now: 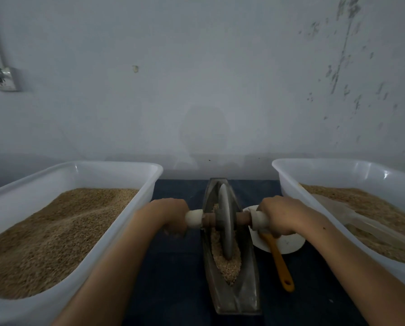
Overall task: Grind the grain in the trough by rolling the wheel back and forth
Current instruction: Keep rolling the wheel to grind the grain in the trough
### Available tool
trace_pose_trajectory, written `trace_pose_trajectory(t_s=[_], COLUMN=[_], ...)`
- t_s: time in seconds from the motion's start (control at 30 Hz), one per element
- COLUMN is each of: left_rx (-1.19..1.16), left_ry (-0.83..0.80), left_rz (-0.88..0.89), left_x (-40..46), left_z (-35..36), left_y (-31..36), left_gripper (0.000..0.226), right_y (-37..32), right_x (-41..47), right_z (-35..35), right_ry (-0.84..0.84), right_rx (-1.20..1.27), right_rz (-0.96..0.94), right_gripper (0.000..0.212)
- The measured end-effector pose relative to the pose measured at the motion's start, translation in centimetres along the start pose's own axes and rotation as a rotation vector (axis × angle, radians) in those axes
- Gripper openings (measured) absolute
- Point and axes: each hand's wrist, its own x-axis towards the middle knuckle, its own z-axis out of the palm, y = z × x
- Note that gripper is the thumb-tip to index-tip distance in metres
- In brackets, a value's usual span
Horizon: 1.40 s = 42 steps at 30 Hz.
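Note:
A long boat-shaped metal trough (246, 292) lies lengthwise on the dark table straight ahead of me. Pale cracked grain (228, 267) fills its groove. A grey disc wheel (226, 222) stands upright in the groove near the middle, with a wooden axle through it. My left hand (171, 216) grips the white-wrapped left axle handle (194, 218). My right hand (279, 215) grips the white-wrapped right axle handle (259, 220). Both fists are curled over the handles, knuckles up.
A white tub (116, 217) of brown grain sits to the left, and a second white tub (288, 182) of grain with a clear scoop (361, 220) to the right. Beneath my right hand are a white bowl (288, 243) and an orange-handled tool (280, 264). A wall stands just behind.

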Motion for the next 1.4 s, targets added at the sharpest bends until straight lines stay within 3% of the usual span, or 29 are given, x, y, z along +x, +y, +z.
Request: trace_pose_trajectory(t_s=[0.1, 0.2, 0.33, 0.43, 0.57, 0.7, 0.8, 0.9, 0.97, 1.07, 1.27, 1.4], left_rx=[-0.001, 0.073, 0.100, 0.090, 0.090, -0.008, -0.101, -0.111, -0.074, 0.038, 0.158, 0.186], left_ry=[0.047, 0.236, 0.461, 0.542, 0.426, 0.108, -0.071, -0.096, -0.054, 0.137, 0.546, 0.573], left_rz=[-0.017, -0.034, -0.054, -0.050, -0.042, -0.029, 0.000, -0.004, -0.016, -0.036, -0.094, -0.093], left_x=[0.0, 0.3, 0.7, 0.7, 0.7, -0.1, -1.0, -1.3, -1.2, -0.7, -0.1, 0.0], left_z=[0.2, 0.6, 1.3, 1.8, 1.3, 0.2, -0.4, -0.6, -0.5, -0.2, 1.2, 1.2], left_y=[0.1, 0.3, 0.5, 0.5, 0.0, 0.0, 0.2, 0.5, 0.6, 0.7, 1.2, 1.2], left_gripper=[0.039, 0.041, 0.028, 0.023, 0.031, 0.044, 0.034, 0.031, 0.034, 0.041, 0.025, 0.027], right_y=[0.0, 0.0, -0.2, -0.4, -0.5, 0.0, 0.3, 0.6, 0.7, 0.6, 0.1, 0.3], right_x=[0.4, 1.0, 1.5, 1.5, 1.1, 0.8, 0.5, 0.6, 0.9, 1.5, 2.5, 2.6], right_z=[0.4, 1.2, 2.6, 3.1, 2.2, 0.9, 0.4, 0.3, 0.5, 1.1, 3.7, 3.8], right_ry=[0.076, 0.191, 0.483, 0.609, 0.520, 0.276, 0.102, 0.021, 0.029, 0.125, 0.631, 0.630], right_rx=[0.045, 0.063, 0.046, 0.009, -0.002, -0.030, -0.002, 0.054, 0.073, 0.069, 0.086, 0.085], right_rz=[0.009, 0.032, 0.033, 0.030, 0.009, -0.011, -0.040, -0.044, -0.042, -0.020, -0.003, -0.006], right_gripper=[0.027, 0.027, 0.025, 0.025, 0.026, 0.029, 0.031, 0.032, 0.030, 0.024, 0.018, 0.019])
